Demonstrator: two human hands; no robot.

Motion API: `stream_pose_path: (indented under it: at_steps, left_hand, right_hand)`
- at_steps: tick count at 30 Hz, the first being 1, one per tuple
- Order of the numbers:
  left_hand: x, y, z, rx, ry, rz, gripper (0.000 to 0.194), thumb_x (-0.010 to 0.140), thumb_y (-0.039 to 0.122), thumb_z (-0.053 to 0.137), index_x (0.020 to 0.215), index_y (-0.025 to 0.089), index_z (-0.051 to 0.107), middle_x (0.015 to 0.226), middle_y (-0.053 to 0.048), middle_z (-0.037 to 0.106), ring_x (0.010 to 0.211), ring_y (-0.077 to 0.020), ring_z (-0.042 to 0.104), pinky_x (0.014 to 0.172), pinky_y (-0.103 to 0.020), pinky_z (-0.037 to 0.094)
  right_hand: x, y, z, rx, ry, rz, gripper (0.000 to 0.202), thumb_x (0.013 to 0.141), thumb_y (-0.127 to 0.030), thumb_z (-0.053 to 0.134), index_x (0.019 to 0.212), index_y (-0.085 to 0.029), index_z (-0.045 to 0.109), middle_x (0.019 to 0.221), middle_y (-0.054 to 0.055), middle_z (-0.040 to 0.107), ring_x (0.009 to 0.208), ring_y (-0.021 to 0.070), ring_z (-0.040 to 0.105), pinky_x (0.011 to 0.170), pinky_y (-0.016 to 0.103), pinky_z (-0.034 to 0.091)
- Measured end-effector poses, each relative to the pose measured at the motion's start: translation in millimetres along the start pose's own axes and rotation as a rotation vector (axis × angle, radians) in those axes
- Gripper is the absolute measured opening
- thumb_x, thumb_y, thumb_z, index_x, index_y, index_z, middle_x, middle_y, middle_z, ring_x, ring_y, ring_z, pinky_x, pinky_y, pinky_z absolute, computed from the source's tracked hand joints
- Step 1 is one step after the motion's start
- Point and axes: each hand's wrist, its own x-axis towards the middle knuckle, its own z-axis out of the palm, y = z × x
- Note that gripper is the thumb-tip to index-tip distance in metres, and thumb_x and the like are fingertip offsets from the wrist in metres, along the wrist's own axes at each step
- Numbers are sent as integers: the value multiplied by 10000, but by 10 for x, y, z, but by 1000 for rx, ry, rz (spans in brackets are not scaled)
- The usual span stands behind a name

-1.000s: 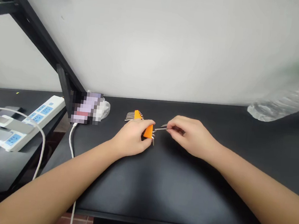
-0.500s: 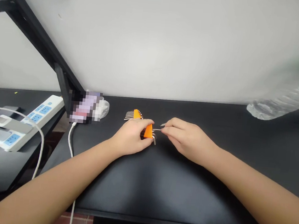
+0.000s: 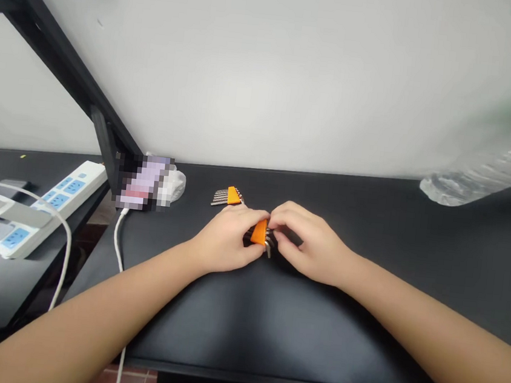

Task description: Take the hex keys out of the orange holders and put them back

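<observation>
My left hand (image 3: 227, 239) grips an orange holder (image 3: 259, 232) between thumb and fingers, with bent metal keys (image 3: 269, 248) sticking out on its right side. My right hand (image 3: 312, 241) is at the holder's upper right, its index fingertip and thumb close to the keys; what its fingers touch there is too small to make out. Behind my left hand, a second orange holder (image 3: 233, 196) with several metal keys lies on the black table (image 3: 277, 334).
At the left are a white power strip (image 3: 67, 196) with plugs and a white cable (image 3: 116, 238). A blurred purple item (image 3: 147, 175) and a white bundle (image 3: 172, 186) lie by the wall. Clear plastic wrapping (image 3: 460, 182) sits at the right.
My right hand has moved left to the holder, and its fingers are more curled. The holder in my left hand has shifted slightly right and down. The second holder shows more fully.
</observation>
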Motion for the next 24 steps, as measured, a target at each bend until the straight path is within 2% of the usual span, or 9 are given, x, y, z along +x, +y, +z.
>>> stream_pose_path:
  at_steps: [5,9,15,24]
  left_hand:
    - [-21,-45,11,-22,33,-5,377,834,191,639,1210,199,611,981,-35,714,864,-193,638,865,-349,513]
    - [-52,-103,43,2,77,-8,442,841,212,651,1279,201,597,1094,-65,722,958,-220,664,922,-380,524]
    - [-67,-152,44,6,74,-16,454,870,238,635,1319,190,589,1108,-71,724,962,-223,671,939,-398,535]
    - [-60,-143,39,27,67,-21,464,862,246,648,1320,192,592,1125,-76,726,989,-234,672,939,-398,537]
  right_hand:
    - [4,108,-60,-77,22,30,127,915,-142,553,979,-237,608,993,70,646,869,206,612,777,349,522]
    - [-4,293,-149,-284,25,92,138,910,-160,558,975,-221,664,1005,78,663,859,211,624,775,351,517]
    - [-39,550,-261,-485,-65,155,184,933,-206,563,993,-207,738,1022,82,663,875,217,629,803,357,516]
    - [-46,600,-226,-546,-127,141,214,961,-213,550,1009,-211,759,1019,89,658,865,218,621,807,363,503]
